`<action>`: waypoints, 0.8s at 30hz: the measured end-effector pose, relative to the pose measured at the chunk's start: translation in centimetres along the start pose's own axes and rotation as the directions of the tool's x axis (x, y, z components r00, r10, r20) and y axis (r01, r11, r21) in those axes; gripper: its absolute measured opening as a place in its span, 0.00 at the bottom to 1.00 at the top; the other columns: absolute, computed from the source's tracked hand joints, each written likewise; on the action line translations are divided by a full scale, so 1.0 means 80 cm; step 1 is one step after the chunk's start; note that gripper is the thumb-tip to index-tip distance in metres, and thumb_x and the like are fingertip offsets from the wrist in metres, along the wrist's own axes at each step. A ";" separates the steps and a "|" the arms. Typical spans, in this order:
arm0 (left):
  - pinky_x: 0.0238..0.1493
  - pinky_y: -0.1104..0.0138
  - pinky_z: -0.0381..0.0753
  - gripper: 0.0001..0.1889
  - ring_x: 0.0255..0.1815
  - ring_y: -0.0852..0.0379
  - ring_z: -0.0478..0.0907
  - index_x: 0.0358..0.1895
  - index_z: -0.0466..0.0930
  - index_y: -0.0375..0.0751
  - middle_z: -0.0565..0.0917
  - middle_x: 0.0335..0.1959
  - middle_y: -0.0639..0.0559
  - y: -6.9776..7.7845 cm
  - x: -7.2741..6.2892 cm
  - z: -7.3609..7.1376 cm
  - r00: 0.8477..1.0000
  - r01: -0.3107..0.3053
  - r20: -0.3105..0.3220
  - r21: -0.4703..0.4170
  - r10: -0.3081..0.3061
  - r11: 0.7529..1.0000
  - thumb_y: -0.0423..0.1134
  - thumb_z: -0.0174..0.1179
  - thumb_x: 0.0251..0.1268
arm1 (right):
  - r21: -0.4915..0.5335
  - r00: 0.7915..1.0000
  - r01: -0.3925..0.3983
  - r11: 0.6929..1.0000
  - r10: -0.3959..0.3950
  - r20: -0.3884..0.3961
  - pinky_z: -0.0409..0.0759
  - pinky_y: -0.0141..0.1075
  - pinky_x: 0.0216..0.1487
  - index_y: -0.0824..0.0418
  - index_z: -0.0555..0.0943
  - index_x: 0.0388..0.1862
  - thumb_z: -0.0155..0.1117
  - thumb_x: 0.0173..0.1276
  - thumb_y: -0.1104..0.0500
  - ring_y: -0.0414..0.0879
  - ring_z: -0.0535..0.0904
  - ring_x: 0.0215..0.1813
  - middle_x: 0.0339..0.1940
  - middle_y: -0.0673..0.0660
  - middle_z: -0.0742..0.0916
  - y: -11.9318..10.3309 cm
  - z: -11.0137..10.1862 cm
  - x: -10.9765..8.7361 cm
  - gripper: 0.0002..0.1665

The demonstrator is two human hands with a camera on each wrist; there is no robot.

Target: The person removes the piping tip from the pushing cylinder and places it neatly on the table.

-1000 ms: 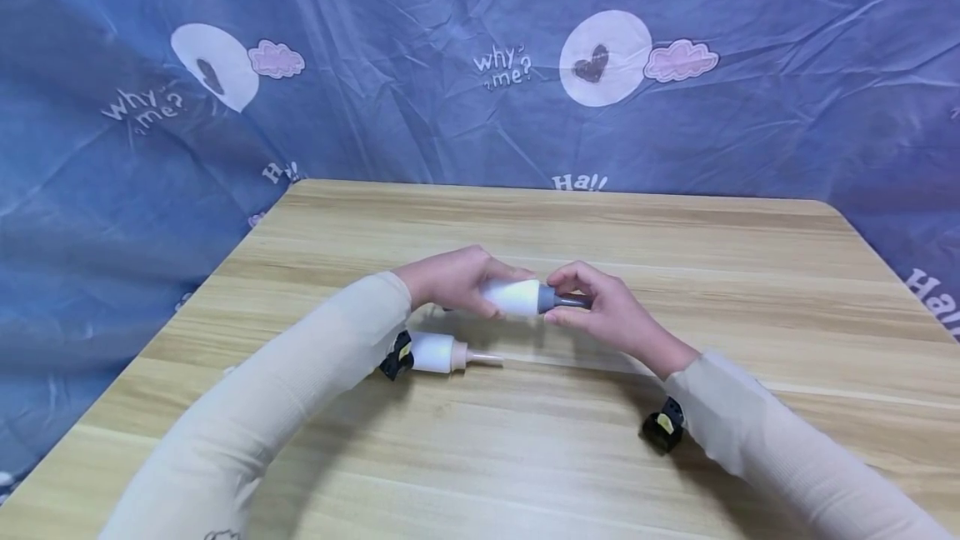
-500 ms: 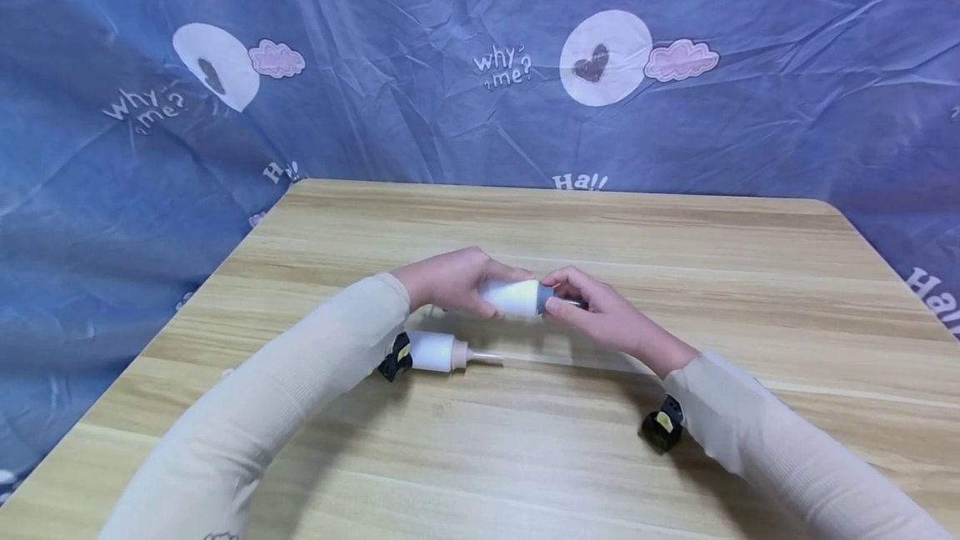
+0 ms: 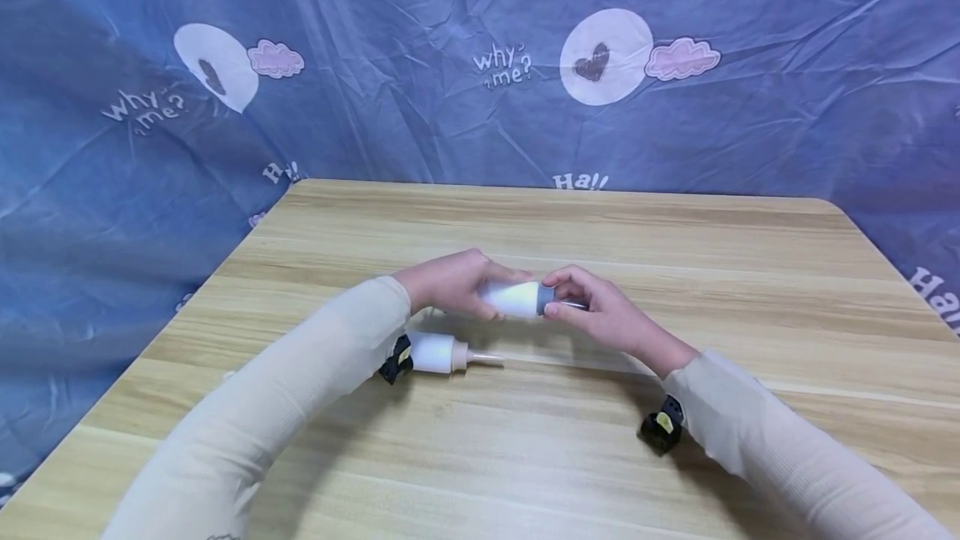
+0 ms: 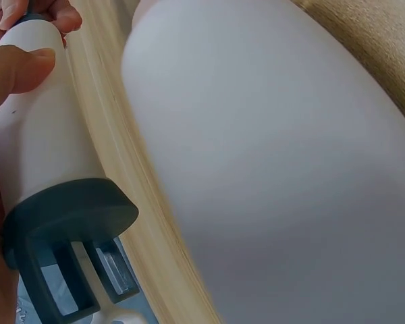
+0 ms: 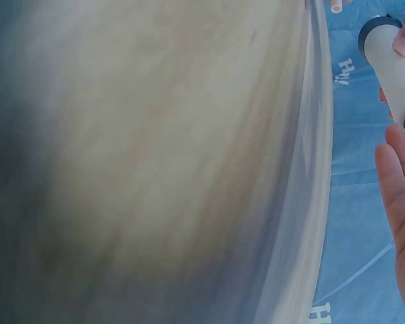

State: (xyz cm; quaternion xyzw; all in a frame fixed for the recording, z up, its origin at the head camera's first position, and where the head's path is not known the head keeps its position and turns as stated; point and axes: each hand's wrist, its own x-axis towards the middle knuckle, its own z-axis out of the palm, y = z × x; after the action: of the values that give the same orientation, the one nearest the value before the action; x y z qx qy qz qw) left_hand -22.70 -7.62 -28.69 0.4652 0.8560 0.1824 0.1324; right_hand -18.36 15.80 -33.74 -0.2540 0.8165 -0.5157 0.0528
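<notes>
1. Two bare hands share one white, smooth, cylindrical bottle (image 3: 517, 299), plastic by its look, in the head view. The left hand (image 3: 453, 283) is wrapped around its body; the right hand (image 3: 611, 315) pinches the blue-grey round collar (image 3: 546, 300) at its right end. Beyond the collar, a slim dark nozzle (image 3: 574, 304) is partly covered by fingers. The bottle is roughly level, seemingly just above a pale wood-grain table (image 3: 600, 473).

2. Also in the head view, one change: a second ago the right thumb and fingertips left more collar and nozzle showing; now they have closed in over the collar. The left hold looks unchanged. For the work in hand, I judge both ends are now controlled. Nearer the person, a second white bottle with a pale pink collar (image 3: 432, 352) lies where it was.

3. In the left wrist view, the left thumb (image 4: 30, 71) presses the bottle's side, and right fingertips meet its far end. A dark teal end piece with squarish open loops (image 4: 74, 209) caps the near end.

4. In the right wrist view, the bottle sits at the right edge. Two right-hand fingers stretch beside the collar; I cannot tell the rest.
</notes>
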 end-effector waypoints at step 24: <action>0.41 0.74 0.76 0.33 0.37 0.59 0.79 0.63 0.70 0.45 0.76 0.59 0.50 -0.003 0.000 0.005 1.000 -0.009 0.014 -0.001 0.009 1.000 0.37 0.67 0.49 | -0.015 0.999 0.000 1.000 -0.001 -0.037 0.78 0.31 0.42 0.65 0.76 0.46 0.70 0.51 0.69 0.45 0.81 0.42 0.39 0.61 0.85 -0.002 0.003 -0.001 0.22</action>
State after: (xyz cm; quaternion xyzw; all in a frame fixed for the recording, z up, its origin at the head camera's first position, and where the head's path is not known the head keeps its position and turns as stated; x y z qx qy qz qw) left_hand -22.76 -7.65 -29.14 0.4703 0.8529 0.1799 0.1378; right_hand -18.18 15.62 -33.73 -0.2448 0.8212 -0.5142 0.0355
